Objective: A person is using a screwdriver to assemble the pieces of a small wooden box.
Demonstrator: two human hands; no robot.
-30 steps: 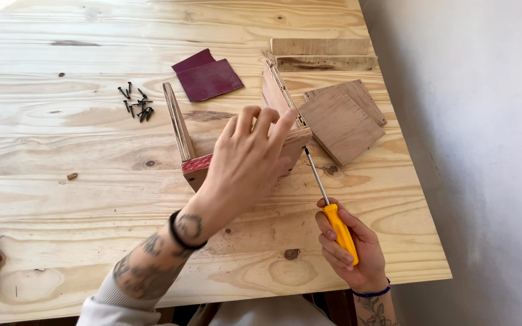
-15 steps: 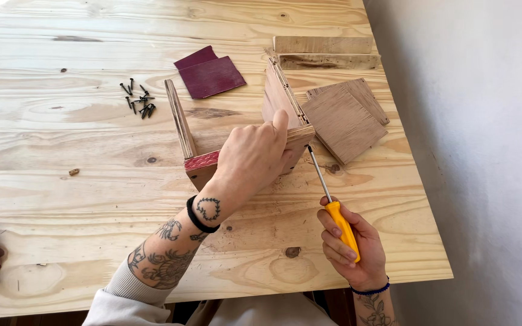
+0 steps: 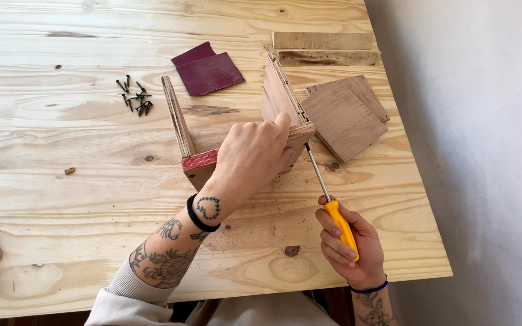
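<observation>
Small three-sided wooden frame, standing on a pale plywood worktop; left hand clamped over its near board, fingers curled around the top edge. Right hand, just right of the frame and nearer the worktop's front edge, closed around a yellow-handled screwdriver, tip against the frame's near right corner. Beyond the frame: black screws, maroon sandpaper sheets, plywood squares, two timber strips.

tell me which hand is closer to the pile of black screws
Left. The left hand rests on the wooden frame, right of the screws; the right hand holds the yellow screwdriver farther away.
</observation>
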